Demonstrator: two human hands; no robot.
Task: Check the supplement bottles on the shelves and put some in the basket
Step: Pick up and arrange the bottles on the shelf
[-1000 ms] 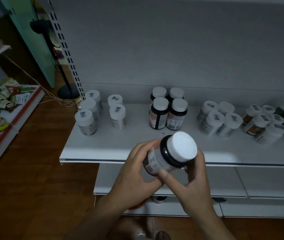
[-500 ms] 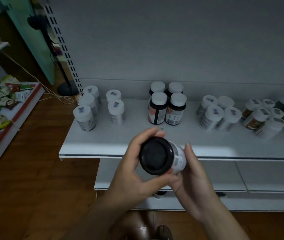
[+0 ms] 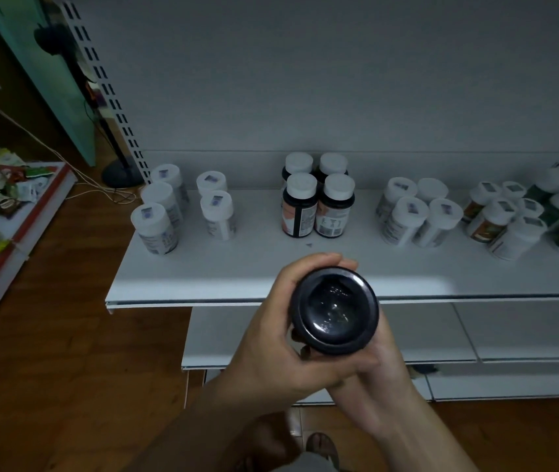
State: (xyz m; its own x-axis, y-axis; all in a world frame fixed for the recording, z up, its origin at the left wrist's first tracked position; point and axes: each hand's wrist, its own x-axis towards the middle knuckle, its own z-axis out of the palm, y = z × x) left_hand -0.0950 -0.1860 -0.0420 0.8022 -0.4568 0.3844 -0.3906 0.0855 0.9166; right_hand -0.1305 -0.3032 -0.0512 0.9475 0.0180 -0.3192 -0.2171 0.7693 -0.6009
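Nearest me, my left hand [image 3: 271,338] and right hand [image 3: 378,369] both curl round the dark bottle [image 3: 334,311], base toward the lens; it looks rigid and smooth (likely slippery), so I'd grip its sides; beyond it, the shelf [image 3: 237,274] holds other bottles [image 3: 317,212].

Base of the nearest bottle [image 3: 334,311]: glossy black. The shelf [image 3: 203,277] is plain white; its centre bottles [image 3: 300,216] are black with white caps and orange-and-white labels.
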